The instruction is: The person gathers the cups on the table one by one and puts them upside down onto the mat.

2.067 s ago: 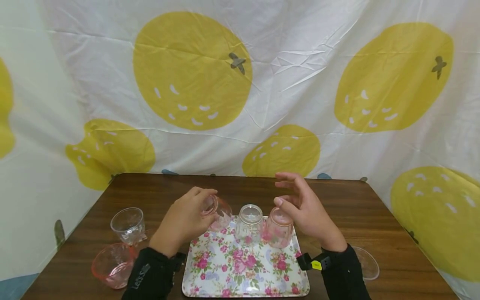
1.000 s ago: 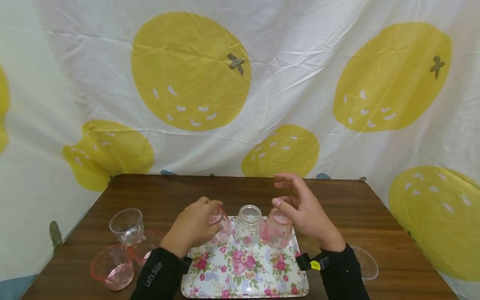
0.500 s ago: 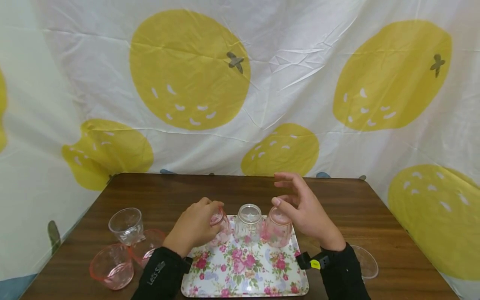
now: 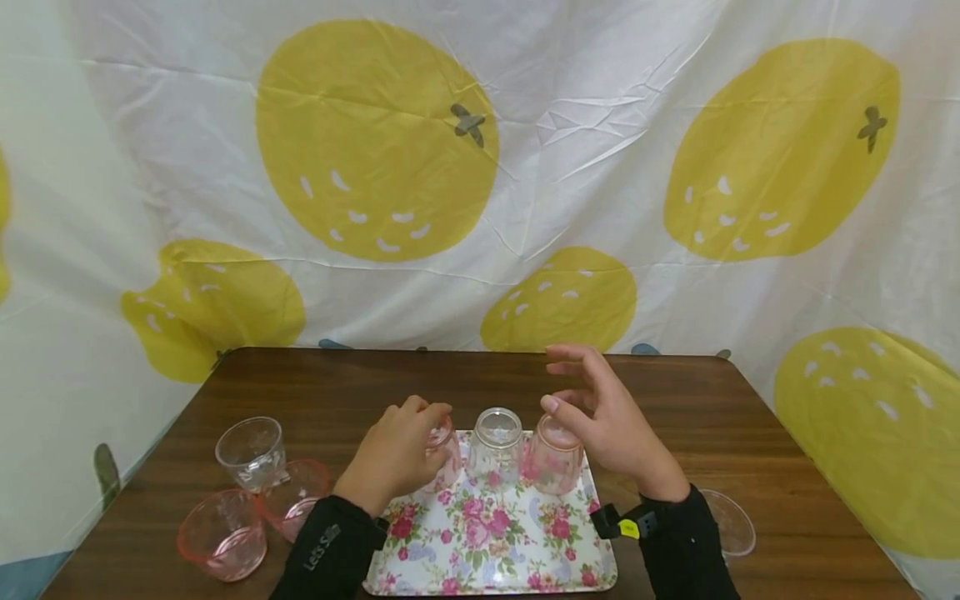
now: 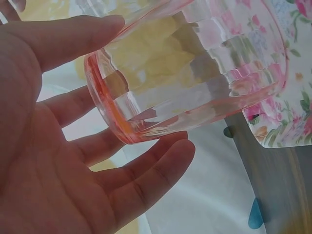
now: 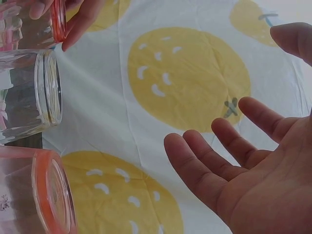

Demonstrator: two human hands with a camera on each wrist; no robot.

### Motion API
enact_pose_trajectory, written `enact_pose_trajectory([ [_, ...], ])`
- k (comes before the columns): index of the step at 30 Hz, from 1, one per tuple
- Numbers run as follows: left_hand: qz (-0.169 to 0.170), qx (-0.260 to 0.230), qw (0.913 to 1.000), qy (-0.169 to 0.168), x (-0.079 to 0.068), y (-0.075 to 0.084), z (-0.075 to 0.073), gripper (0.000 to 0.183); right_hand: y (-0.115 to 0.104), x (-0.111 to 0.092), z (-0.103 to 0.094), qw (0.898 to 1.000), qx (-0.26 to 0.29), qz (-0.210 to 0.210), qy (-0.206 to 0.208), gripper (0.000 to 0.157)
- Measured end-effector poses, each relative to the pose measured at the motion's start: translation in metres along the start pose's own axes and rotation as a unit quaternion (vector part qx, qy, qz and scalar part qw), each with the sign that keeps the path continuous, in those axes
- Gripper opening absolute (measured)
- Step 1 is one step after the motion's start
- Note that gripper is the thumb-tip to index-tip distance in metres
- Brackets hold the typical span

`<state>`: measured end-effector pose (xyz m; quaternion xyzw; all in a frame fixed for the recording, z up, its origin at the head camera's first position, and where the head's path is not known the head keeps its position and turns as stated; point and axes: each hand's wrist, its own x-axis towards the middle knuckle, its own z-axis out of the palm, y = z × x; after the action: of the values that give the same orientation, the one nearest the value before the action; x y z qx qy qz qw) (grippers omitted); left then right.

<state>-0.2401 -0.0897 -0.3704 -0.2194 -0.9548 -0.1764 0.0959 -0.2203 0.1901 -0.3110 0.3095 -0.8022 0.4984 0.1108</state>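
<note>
My left hand [image 4: 397,454] holds a pink glass [image 4: 447,467] near its upturned base. This glass stands mouth down on the back left of the flowered tray [image 4: 487,537]. In the left wrist view the thumb [image 5: 92,34] lies along one side of the glass, with fingers on the other. Beside it stand an upturned clear glass [image 4: 495,454] and, farther right, a second upturned pink glass [image 4: 557,467], all in one row. My right hand [image 4: 611,425] hovers by that second pink glass, fingers loosely spread and holding nothing, apart from the glass in the right wrist view.
Left of the tray, a clear glass [image 4: 251,454] and two pink ones, a nearer glass [image 4: 223,542] and a farther glass [image 4: 296,492], stand mouth up on the wooden table [image 4: 337,375]. Another clear glass [image 4: 731,525] is partly hidden behind the right sleeve. A lemon-print curtain [image 4: 562,167] hangs behind.
The pink glass in my left hand was tilted over the tray's back left edge; it has come down and right to stand mouth down on the tray. The right hand stays put.
</note>
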Motion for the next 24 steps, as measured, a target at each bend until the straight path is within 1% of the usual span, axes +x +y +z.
enact_pose_trajectory([
  [11, -0.006, 0.002, 0.9999, -0.008, 0.001, 0.001, 0.002, 0.052, -0.002, 0.0, 0.001, 1.0, -0.001, -0.002, -0.001, 0.054],
  [16, -0.012, -0.001, 0.9997, -0.021, 0.001, 0.0, 0.001, 0.06, 0.0, 0.0, 0.002, 1.0, -0.004, -0.006, -0.002, 0.054],
  [20, -0.027, -0.011, 0.9989, -0.035, -0.001, -0.001, -0.006, 0.066, 0.001, 0.0, 0.002, 1.0, -0.008, -0.007, -0.001, 0.054],
  [24, -0.049, -0.021, 0.9975, -0.047, -0.006, -0.003, -0.02, 0.062, 0.0, 0.0, 0.002, 1.0, -0.008, 0.003, 0.0, 0.055],
])
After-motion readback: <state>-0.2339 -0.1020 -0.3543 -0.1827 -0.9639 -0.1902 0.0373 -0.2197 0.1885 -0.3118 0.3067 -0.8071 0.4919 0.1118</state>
